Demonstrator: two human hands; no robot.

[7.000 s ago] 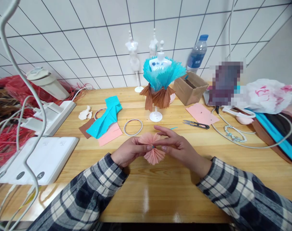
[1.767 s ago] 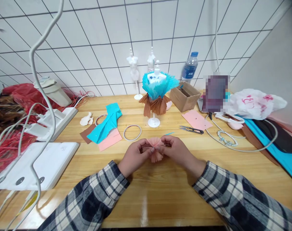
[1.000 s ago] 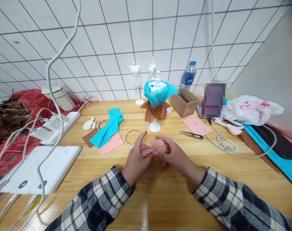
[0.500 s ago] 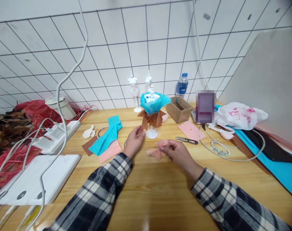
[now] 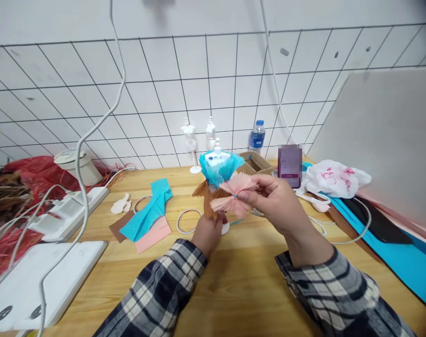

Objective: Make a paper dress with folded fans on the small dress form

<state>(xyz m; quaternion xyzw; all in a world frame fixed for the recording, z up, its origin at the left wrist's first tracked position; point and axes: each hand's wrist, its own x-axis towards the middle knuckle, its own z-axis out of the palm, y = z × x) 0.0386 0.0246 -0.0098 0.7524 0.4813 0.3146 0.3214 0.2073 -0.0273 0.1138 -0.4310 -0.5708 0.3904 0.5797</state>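
Observation:
A small white dress form [image 5: 217, 157] wears a blue paper ruffle [image 5: 218, 172] above a brown paper layer [image 5: 210, 199]. My left hand [image 5: 209, 232] is closed round the form's stand, just under the brown layer; its fingertips are partly hidden. In my right hand [image 5: 274, 201], a pink pleated paper bow [image 5: 236, 193] is pinched near its tied middle. The bow is in front of the ruffle and covers part of the brown layer. Beneath the bow shows part of the stand's round white base [image 5: 225, 229].
Blue paper [image 5: 148, 213], pink paper [image 5: 154, 235] and a white ring [image 5: 188, 221] lie on the left. Two bare dress forms [image 5: 190, 138], a bottle [image 5: 257, 136] and a cardboard box [image 5: 257, 164] stand behind. A phone [image 5: 289, 166] and plastic bag [image 5: 339, 178] are at right.
My left hand has moved right and taken hold of the stand. My right hand has lifted the pink bow up in front of the dressed form. The view has shifted.

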